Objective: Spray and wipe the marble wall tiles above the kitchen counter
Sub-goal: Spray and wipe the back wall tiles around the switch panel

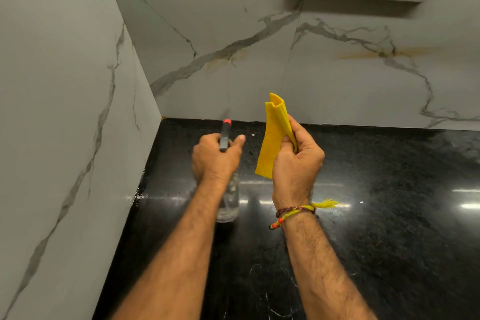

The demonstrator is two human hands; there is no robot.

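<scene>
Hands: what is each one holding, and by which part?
Left hand grips the spray bottle at its neck, under the sprayer head. Right hand pinches the yellow cloth along its right edge.

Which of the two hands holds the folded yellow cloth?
The right hand, with the braided wristband, pinches the folded yellow cloth; the left hand grips the clear spray bottle.
</scene>
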